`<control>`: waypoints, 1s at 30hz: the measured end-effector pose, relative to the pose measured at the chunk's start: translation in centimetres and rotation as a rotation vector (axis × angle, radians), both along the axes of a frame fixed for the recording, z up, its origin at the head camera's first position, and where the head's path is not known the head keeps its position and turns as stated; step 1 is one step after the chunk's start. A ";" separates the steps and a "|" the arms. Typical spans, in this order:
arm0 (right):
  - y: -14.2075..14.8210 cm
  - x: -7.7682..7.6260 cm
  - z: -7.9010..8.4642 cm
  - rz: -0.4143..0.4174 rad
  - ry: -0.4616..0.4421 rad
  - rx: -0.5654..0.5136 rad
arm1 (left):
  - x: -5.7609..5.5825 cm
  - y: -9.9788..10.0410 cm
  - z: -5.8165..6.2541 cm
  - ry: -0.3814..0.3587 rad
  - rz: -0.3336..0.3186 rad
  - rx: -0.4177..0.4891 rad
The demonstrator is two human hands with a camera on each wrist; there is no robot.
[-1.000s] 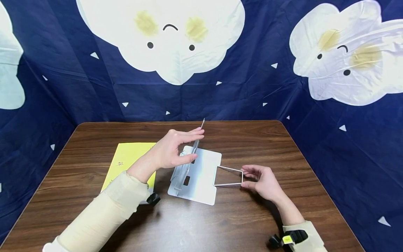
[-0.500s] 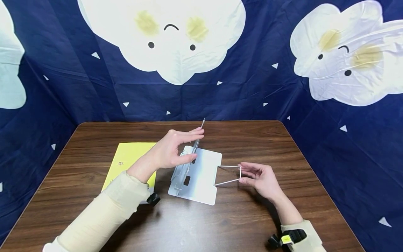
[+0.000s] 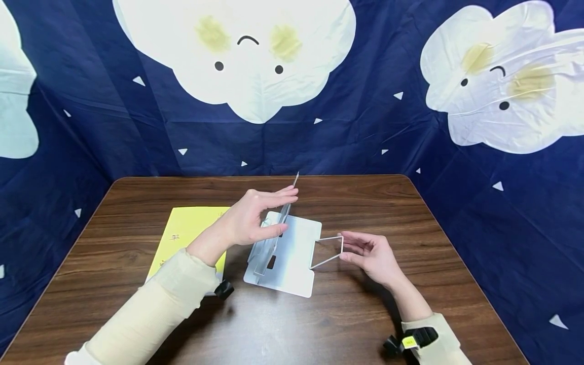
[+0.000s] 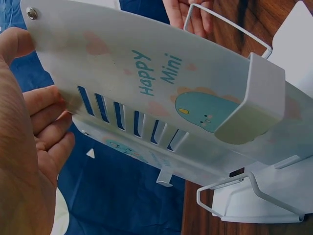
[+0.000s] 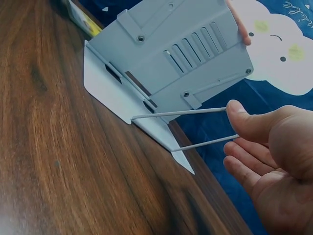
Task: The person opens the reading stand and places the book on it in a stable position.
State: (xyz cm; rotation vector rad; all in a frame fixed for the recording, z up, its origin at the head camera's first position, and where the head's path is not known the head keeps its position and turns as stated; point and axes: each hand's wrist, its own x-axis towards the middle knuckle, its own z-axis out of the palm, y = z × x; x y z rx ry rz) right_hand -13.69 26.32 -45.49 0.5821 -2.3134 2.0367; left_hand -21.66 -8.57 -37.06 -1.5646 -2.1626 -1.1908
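The white metal stand (image 3: 298, 258) sits in the middle of the table (image 3: 356, 324), its base plate (image 5: 103, 83) flat on the wood and its slotted panel (image 4: 112, 63) raised at a lean, with the yellow book (image 3: 187, 228) lying to its left. My left hand (image 3: 255, 218) is spread wide over the panel's top, thumb and fingers well apart and almost straight, touching the edge without wrapping it. My right hand (image 3: 371, 256) pinches the outer end of the wire loop (image 5: 179, 113), thumb at one corner and fingertips at the other, the legs reaching back to the base's notched side, tilted up off the table. To work this loop well, I'd judge, I should guide both corners evenly so neither leg twists, and let it pivot where it meets the base instead of pulling outward (thin wire like this probably bends easily). A light, steady touch up top should be enough; pressing hard there might tip the panel or drag the base across the wood.
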 end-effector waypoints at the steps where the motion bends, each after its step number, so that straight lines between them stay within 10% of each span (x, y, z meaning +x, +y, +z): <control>1: -0.1 -0.1 0.0 0.003 0.001 0.001 | 0.0 0.0 0.0 0.000 -0.003 0.003; 30: -2.5 -1.0 0.4 0.036 0.036 -0.002 | 0.2 1.3 -0.3 0.005 -0.015 -0.026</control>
